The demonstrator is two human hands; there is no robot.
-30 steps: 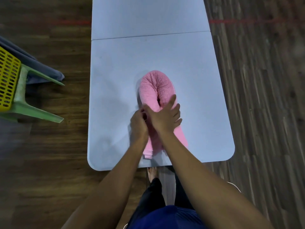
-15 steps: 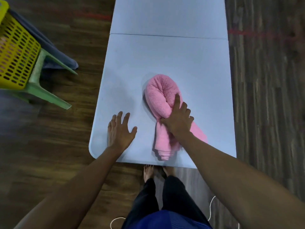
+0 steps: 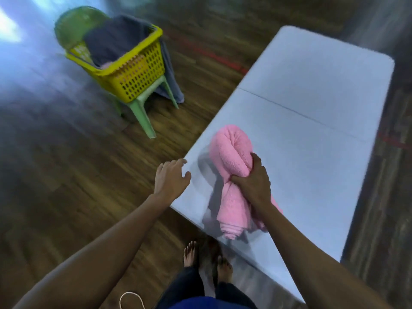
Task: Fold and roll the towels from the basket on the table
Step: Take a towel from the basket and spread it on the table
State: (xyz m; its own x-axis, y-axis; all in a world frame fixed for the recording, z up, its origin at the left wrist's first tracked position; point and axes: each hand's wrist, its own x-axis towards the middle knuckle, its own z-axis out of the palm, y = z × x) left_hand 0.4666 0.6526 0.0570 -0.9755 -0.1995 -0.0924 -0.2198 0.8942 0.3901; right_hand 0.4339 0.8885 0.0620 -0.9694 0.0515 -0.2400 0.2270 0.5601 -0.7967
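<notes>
At far left, your yellow basket [image 3: 133,70] sits on a green plastic chair [image 3: 142,112], with a grey towel [image 3: 118,39] draped in it. Your left hand [image 3: 170,178] is at the table [image 3: 312,97] edge, fingers loose and apart, holding nothing. Just right of it, the rolled pink towel [image 3: 231,152] is bent double over the table's near corner. Your right hand [image 3: 252,181] has its fingers clamped round the towel's middle.

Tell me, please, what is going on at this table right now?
A person's right hand grips a rolled, doubled-over pink towel on the table, near its edge. The left hand is open at that edge, holding nothing. A yellow basket with a grey towel sits on a green chair nearby.
</notes>
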